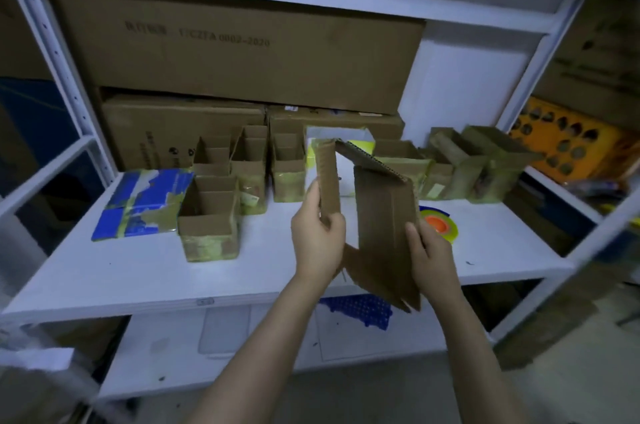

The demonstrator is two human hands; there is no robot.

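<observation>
The flattened cardboard box [381,226] stands over the front edge of the shelf [138,271], long axis upright, with the left hand [318,236] grip closed on its narrow left panel and the right hand [429,250] pinching the wide panel's right edge.

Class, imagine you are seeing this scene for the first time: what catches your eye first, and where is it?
The half-folded brown cardboard box stands out first, held up at centre in front of the white shelf board by the left hand and right hand. Next comes the flat blue taped parcel lying at the board's left, beside a row of small open brown cardboard boxes.
</observation>
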